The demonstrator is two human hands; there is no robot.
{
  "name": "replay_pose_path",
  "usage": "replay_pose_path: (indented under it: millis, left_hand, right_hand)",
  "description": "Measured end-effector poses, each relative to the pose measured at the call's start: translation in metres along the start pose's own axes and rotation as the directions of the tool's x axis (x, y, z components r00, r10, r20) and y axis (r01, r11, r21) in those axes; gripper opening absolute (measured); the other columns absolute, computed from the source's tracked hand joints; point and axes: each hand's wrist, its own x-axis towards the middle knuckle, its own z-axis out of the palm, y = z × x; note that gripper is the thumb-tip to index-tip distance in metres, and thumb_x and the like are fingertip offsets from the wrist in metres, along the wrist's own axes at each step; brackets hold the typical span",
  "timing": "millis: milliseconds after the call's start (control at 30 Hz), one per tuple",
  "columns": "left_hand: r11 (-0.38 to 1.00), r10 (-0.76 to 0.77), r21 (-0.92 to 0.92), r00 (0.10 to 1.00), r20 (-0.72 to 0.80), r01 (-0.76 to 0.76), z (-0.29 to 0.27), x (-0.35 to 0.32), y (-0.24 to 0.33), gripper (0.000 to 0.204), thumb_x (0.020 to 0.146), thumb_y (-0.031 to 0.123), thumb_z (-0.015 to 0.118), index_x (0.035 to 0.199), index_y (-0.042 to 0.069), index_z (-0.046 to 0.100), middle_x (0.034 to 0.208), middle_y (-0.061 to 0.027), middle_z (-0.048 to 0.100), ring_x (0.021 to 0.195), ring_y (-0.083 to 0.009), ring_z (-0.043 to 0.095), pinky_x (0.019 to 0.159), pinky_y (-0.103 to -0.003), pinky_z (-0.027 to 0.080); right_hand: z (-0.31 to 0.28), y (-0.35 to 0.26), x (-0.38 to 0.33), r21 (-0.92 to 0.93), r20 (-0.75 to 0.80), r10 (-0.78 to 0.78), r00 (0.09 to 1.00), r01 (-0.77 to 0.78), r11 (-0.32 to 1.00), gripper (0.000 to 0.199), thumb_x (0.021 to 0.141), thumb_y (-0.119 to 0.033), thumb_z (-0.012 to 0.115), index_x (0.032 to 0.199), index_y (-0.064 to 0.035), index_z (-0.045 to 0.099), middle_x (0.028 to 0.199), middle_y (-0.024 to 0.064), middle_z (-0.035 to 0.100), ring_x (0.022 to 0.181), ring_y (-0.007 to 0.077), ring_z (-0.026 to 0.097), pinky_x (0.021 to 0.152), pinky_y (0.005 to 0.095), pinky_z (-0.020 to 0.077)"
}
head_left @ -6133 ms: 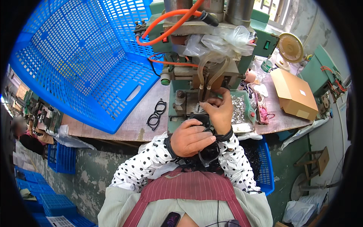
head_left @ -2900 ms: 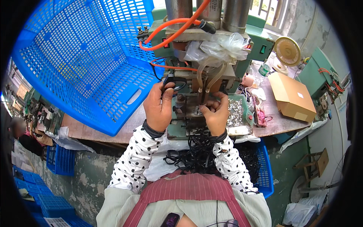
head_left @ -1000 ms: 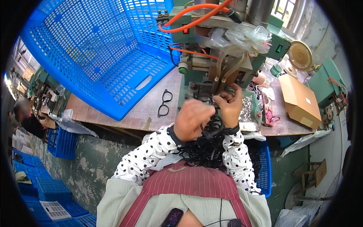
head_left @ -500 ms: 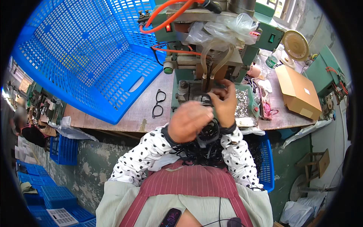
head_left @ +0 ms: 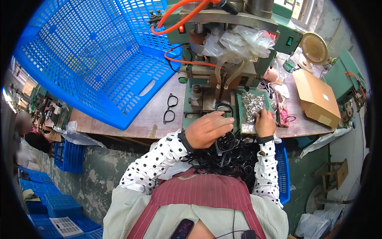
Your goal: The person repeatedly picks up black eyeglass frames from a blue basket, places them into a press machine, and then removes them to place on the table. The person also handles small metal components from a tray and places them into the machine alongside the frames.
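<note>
My left hand (head_left: 209, 129) is closed on a black eyeglass frame (head_left: 226, 148), its fingers laid together across it and the thumb hidden below. One dark rim shows past the fingertips, close under the press machine's (head_left: 215, 71) tool and clear tubes. Over at the tray (head_left: 249, 128) of small silvery metal parts (head_left: 253, 104), my right hand (head_left: 265, 124) pinches its fingertips at the pile's right side. Whatever lies between those fingers is too small to make out. Many black frames (head_left: 242, 159) are heaped below my hands, against my apron.
A big blue basket (head_left: 115, 109) leans at the left of the table. Another pair of black glasses (head_left: 170, 108) lies beside it. To the right are a patterned pink case (head_left: 282, 113), a cardboard box (head_left: 318, 99) and a plastic bottle (head_left: 290, 63). A person (head_left: 36, 139) is at the far left.
My right hand has left the spot under the machine's tool and moved right, down to the tray of metal parts. My left hand, blurred before, now rests steady on the frame.
</note>
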Motion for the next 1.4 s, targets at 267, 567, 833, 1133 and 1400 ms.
replay_pose_path:
  millis: [267,567,833,1133,1400]
  left_hand:
    - [0.992,-0.069,0.114,0.992,0.101,0.057,-0.013,0.002,0.013,0.050,0.074,0.000,0.063,0.123,0.005,0.057,0.128,-0.0137,0.057,0.115,-0.0289,0.057,0.104,-0.048,0.040]
    - [0.481,-0.703,0.702,0.709,-0.050,0.526,-0.044,-0.175,-0.046,0.033,0.076,0.012,0.067,0.109,0.012,0.065,0.114,-0.0093,0.058,0.099,-0.0306,0.054,0.081,-0.044,0.041]
    - [0.599,-0.712,0.577,0.699,0.067,0.555,-0.076,-0.163,-0.044,0.017,0.070,0.012,0.066,0.087,0.010,0.062,0.117,-0.0111,0.056,0.106,-0.0327,0.051,0.087,-0.046,0.038]
    - [0.525,-0.758,-0.154,0.377,-0.533,0.837,-0.026,-0.168,-0.115,0.022,0.081,0.014,0.071,0.098,0.002,0.063,0.097,-0.0103,0.061,0.086,-0.0216,0.059,0.072,-0.033,0.048]
    - [0.396,-0.811,0.200,0.443,-0.383,0.896,-0.006,-0.140,-0.067,0.016,0.087,0.018,0.063,0.092,0.003,0.061,0.090,-0.0147,0.059,0.076,-0.0340,0.059,0.066,-0.040,0.048]
  right_hand:
    - [0.009,-0.002,0.012,0.492,-0.273,0.223,0.936,-0.064,0.868,0.007,0.080,-0.014,0.065,0.081,-0.0076,0.065,0.071,0.0125,0.065,0.069,0.0311,0.064,0.064,0.0413,0.0491]
    - [0.005,-0.008,0.007,0.579,-0.229,0.318,0.920,-0.134,0.804,0.005,0.080,-0.011,0.065,0.080,-0.0055,0.067,0.066,0.0118,0.066,0.060,0.0232,0.066,0.058,0.0337,0.0504]
    - [-0.002,-0.011,0.002,0.521,-0.257,0.249,0.934,-0.083,0.849,0.015,0.087,-0.007,0.059,0.102,-0.0072,0.062,0.080,0.0152,0.068,0.068,0.0320,0.066,0.060,0.0418,0.0487]
    - [-0.007,-0.033,0.012,0.609,-0.284,0.135,0.949,0.070,0.790,0.006,0.085,-0.003,0.063,0.090,-0.0057,0.065,0.080,0.0117,0.069,0.067,0.0240,0.067,0.061,0.0360,0.0503]
    - [-0.068,-0.101,0.022,0.935,-0.022,0.092,0.995,-0.012,0.354,0.017,0.074,-0.001,0.070,0.091,-0.0036,0.070,0.078,0.0011,0.068,0.063,0.0076,0.054,0.058,0.0243,0.0430]
